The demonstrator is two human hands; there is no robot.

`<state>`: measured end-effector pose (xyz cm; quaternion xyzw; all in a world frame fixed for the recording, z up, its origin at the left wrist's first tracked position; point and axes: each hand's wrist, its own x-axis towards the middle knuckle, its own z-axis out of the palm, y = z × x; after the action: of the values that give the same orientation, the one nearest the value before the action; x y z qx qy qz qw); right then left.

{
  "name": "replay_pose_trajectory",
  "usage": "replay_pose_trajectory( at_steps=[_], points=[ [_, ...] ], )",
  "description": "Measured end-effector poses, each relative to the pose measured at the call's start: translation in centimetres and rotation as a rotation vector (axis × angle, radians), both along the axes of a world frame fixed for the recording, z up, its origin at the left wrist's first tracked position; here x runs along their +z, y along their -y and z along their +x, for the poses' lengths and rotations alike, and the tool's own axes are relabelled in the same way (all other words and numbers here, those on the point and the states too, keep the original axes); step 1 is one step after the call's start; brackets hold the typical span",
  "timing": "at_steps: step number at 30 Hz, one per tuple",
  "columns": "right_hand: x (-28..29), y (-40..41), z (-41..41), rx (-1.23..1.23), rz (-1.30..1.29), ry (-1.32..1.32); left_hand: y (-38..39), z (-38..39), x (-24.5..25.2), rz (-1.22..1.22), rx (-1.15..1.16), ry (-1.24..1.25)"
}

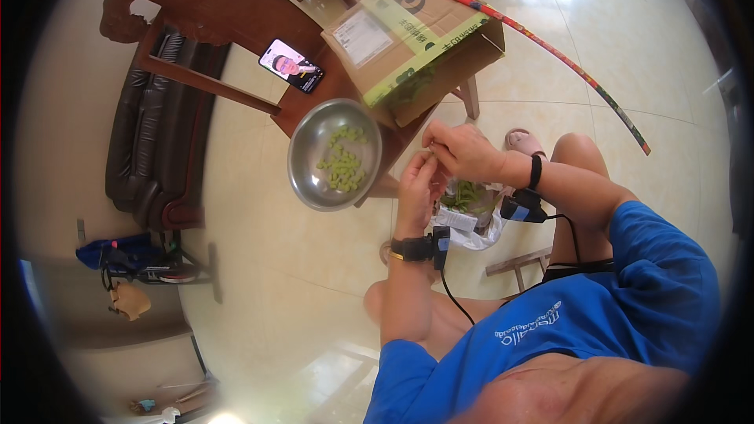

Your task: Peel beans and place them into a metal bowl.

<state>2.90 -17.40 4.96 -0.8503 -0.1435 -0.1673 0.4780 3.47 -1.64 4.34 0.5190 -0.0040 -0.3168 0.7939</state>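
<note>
My left hand (pixel 421 188) and my right hand (pixel 468 150) meet in front of me, fingertips pinched together. Anything between the fingertips is too small or too hidden to make out. Just left of the hands, a stainless steel basin (pixel 303 174) holds green beans (pixel 344 165) spread over its bottom. Below my right hand, a white plastic bag (pixel 480 238) on the floor holds green pods (pixel 465 195), partly covered by my hands and wrist.
A wooden chair (pixel 235 3) bears the basin, a lit smartphone (pixel 291 66) and a cardboard box (pixel 377 17) with green tape. Across the box lies a long fly swatter (pixel 518 26). A low wooden stool (pixel 518 265) is near my legs; a black leather sofa (pixel 159 129) stands left.
</note>
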Motion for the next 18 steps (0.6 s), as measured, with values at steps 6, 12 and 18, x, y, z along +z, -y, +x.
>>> replay_pose_trajectory(
  at_steps=[6,12,18],
  points=[
    [0.4,0.6,-0.1,0.056,0.006,-0.116,0.3,-0.2,-0.4,0.040,-0.035,-0.016],
    [-0.1,0.0,-0.4,0.044,-0.177,-0.021,0.4,0.1,-0.7,0.079,-0.059,-0.020],
    [-0.1,-0.2,-0.4,0.018,-0.181,-0.078,0.2,0.3,-1.3,-0.011,-0.069,-0.163]
  ],
)
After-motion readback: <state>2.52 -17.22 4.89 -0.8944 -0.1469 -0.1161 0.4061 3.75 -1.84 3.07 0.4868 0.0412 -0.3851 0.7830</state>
